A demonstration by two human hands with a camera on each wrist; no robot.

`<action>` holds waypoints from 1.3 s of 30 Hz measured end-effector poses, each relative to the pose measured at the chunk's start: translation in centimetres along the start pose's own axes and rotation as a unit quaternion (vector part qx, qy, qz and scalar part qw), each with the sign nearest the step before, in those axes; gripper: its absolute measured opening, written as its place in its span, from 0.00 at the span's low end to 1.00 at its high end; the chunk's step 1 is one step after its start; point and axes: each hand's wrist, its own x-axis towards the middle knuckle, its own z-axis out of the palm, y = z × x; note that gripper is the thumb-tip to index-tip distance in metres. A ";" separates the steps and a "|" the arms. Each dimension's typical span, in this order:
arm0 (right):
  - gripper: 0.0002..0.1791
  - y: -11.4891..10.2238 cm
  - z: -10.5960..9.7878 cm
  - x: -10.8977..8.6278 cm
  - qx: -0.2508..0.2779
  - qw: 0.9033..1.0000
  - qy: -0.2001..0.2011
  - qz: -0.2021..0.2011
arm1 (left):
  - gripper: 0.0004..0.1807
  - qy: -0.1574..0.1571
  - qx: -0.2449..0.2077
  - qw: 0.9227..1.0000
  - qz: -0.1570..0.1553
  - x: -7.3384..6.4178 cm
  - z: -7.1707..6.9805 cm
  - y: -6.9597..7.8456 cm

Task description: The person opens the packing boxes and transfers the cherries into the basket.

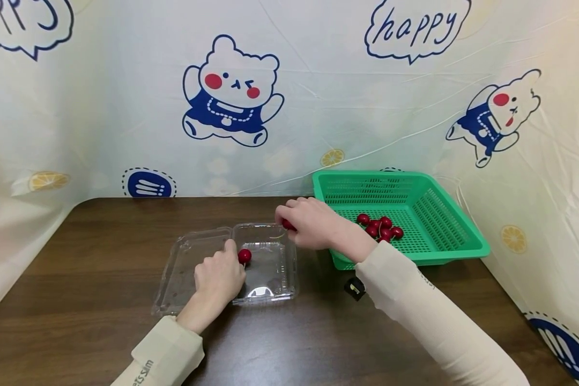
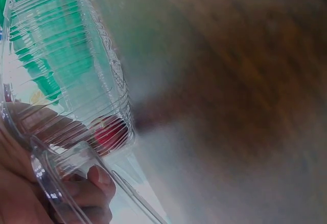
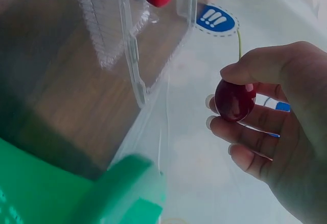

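Note:
A clear plastic clamshell box (image 1: 270, 276) lies with its lid (image 1: 180, 268) folded out to the left. My left hand (image 1: 219, 276) grips the box's edge where lid and base meet; some of its fingers show through the plastic in the left wrist view. One red cherry (image 1: 244, 256) sits inside the base, just right of that hand. Over the base's back right corner, my right hand (image 1: 313, 222) pinches another cherry (image 3: 235, 101) between thumb and fingers, its green stem pointing up in the right wrist view.
To the right stands a green plastic basket (image 1: 463, 225) holding several cherries (image 1: 385, 222). A small black object (image 1: 354, 288) lies by its front left corner on the brown wooden table (image 1: 309, 343). Behind hangs a printed curtain (image 1: 318, 107).

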 end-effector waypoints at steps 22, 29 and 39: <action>0.15 4.9 -2.7 -1.9 0.074 0.991 -0.018 0.112 | 0.10 -0.001 -0.002 1.000 -0.002 0.0 0.0 0.1; 0.15 6.5 -2.7 -2.9 0.099 0.986 -0.013 0.135 | 0.11 0.001 -0.001 1.000 -0.001 0.0 0.0 0.0; 0.16 8.5 -2.2 -3.8 0.111 0.982 -0.013 0.153 | 0.10 -0.003 0.001 1.000 -0.003 0.0 0.1 0.1</action>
